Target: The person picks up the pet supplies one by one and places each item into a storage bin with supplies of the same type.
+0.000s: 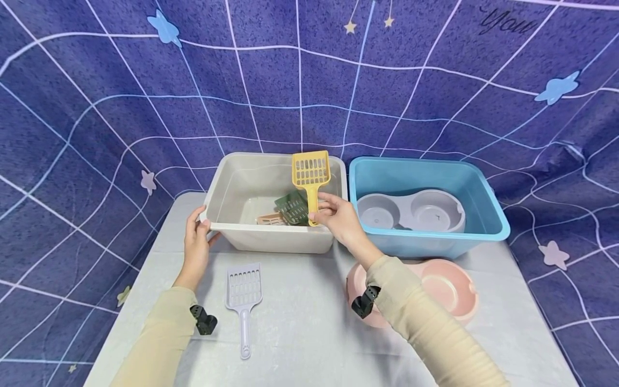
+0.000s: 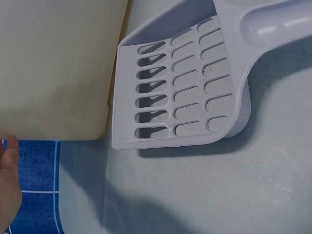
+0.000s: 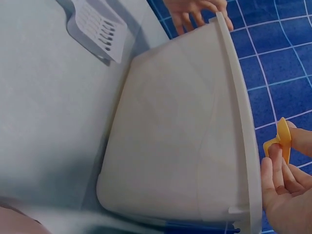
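Observation:
My right hand [image 1: 340,217] pinches the handle of a yellow litter scoop [image 1: 311,172], its slotted head raised over the right side of a beige litter box [image 1: 275,239]. In the right wrist view, fingers close around the yellow handle beside the rim. My left hand [image 1: 195,247] grips the box's front left corner, with fingertips at the rim and others below it. Inside the box lie a dark green slotted scoop [image 1: 292,208] and a light orange one [image 1: 272,219], partly hidden. A lavender litter scoop [image 1: 244,306] lies on the table in front of the box.
To the right stands a blue litter box [image 1: 430,242] with a grey double bowl [image 1: 406,210] inside. A pink double bowl [image 1: 447,287] sits before it, partly covered by my right forearm. Purple patterned cloth [image 1: 309,80] hangs behind the grey-white table [image 1: 300,322].

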